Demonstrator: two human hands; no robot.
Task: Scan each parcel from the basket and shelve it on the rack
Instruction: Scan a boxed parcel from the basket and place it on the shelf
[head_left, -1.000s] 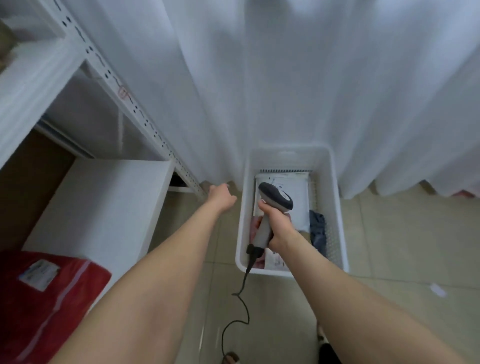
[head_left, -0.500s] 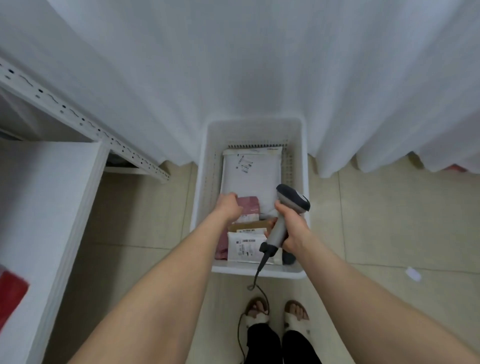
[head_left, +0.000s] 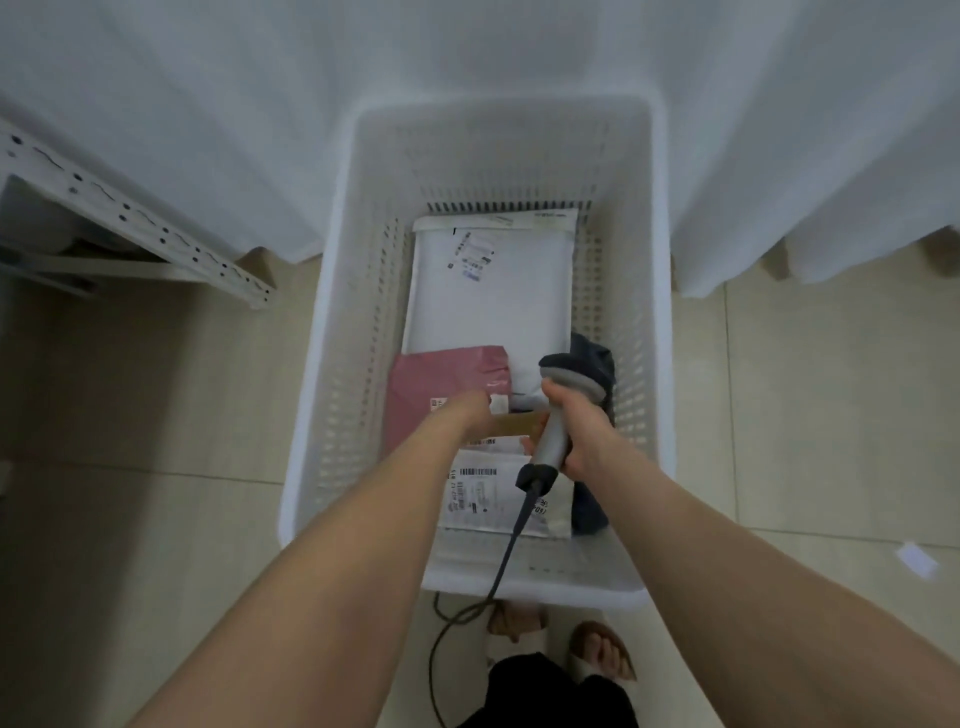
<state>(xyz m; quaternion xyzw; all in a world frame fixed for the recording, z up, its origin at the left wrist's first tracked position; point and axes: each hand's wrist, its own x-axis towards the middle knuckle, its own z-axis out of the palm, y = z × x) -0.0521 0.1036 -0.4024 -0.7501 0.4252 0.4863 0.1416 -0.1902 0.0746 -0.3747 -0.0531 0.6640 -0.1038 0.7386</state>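
— Basket (head_left: 332, 364) first: what's new?
— The left grip (head_left: 465, 415) has dropped inside, onto the brown parcel (head_left: 519, 423) at centre. Its fingers are hidden, so I cannot tell whether it holds. The right grip (head_left: 582, 436) stays wrapped round the scanner (head_left: 548, 454). I'd say the next pick is starting.
— Count?
— One basket. Five parcels: white mailer (head_left: 493, 296) at 12 o'clock, pink mailer (head_left: 441, 384) at 9, labelled white parcel (head_left: 483, 499) at 6, dark parcel (head_left: 592, 509) at 4, brown parcel. One scanner.
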